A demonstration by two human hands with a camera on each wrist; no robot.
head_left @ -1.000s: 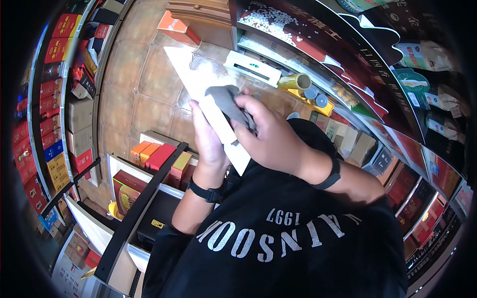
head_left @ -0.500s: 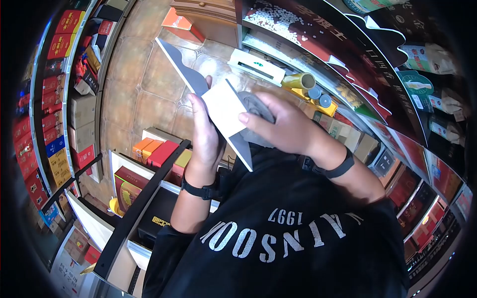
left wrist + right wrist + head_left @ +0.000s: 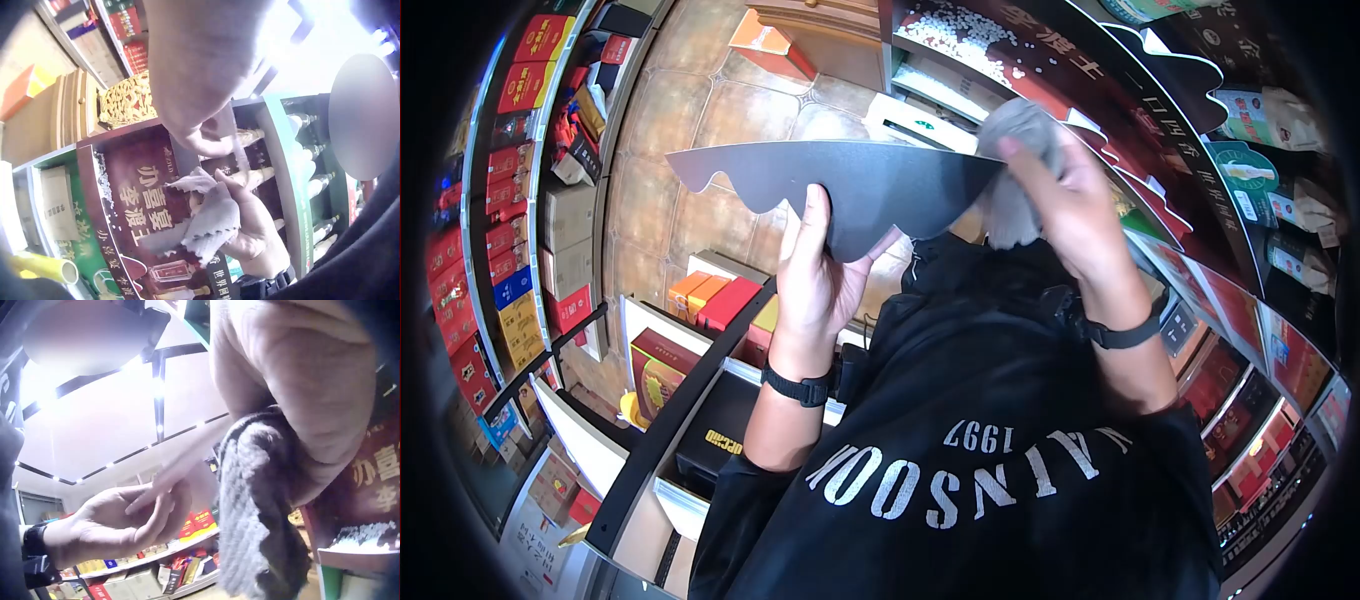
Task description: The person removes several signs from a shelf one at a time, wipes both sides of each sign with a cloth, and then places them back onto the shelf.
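Note:
My left hand (image 3: 815, 275) holds a thin dark-grey panel (image 3: 880, 185) with a wavy, scalloped lower edge, its thumb on the grey face and the other fingers behind. The panel lies crosswise in front of my body, its straight edge away from me. In my right hand (image 3: 1085, 215) is a crumpled grey cloth (image 3: 1010, 205), which overlaps the panel's right tip in the head view. From the left wrist, the cloth (image 3: 212, 228) hangs below the fingers with a jagged edge. The right wrist view catches the panel (image 3: 178, 469) nearly edge-on.
Display shelving (image 3: 1050, 95) with white pellets and scalloped trims stands at the right. Shelves of red boxes (image 3: 528, 88) line the left. An open case (image 3: 670, 425) with boxes is near my left arm. An orange box (image 3: 770, 45) stands on the tiled floor (image 3: 650, 180).
The panel has turned from a steep slant, with white showing, to crosswise with its grey face up. My right hand and the cloth have moved right and farther from my body.

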